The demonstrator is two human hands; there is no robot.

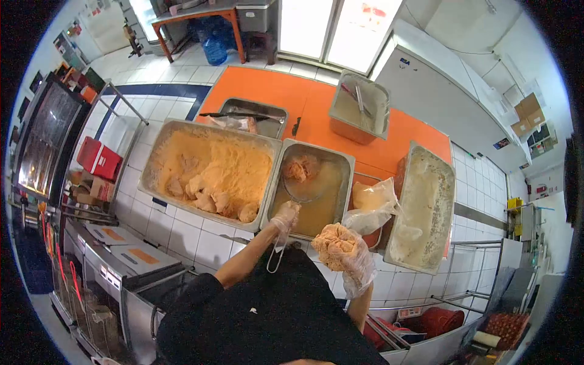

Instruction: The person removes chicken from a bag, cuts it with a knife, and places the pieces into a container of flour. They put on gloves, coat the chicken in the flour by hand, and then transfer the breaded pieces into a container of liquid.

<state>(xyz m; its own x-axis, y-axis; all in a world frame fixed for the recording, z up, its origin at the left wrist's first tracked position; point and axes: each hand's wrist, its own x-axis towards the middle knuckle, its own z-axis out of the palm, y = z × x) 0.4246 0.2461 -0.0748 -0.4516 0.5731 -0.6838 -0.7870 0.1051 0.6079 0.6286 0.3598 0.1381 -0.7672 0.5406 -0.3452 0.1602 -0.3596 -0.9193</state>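
My left hand point(285, 218), in a clear plastic glove, grips the handle of a wire strainer point(302, 187) over the middle metal tub point(348, 176) of cloudy liquid. Some battered pieces point(302, 168) lie in the strainer. My right hand point(359, 267), gloved as well, is closed around a clump of coated meat point(336, 246) in front of the tub, to its right. On the left, a large metal tray point(146, 163) holds orange-tinted flour point(234, 164) with coated pieces point(210, 198) along its near side.
A plastic bag point(372, 204) lies right of the middle tub. Beyond it stands a long tub point(420, 210) with whitish residue. Tongs point(360, 100) rest in a back tub point(353, 129) on the orange table point(304, 91). A small tray point(267, 128) holds a bag and a dark utensil.
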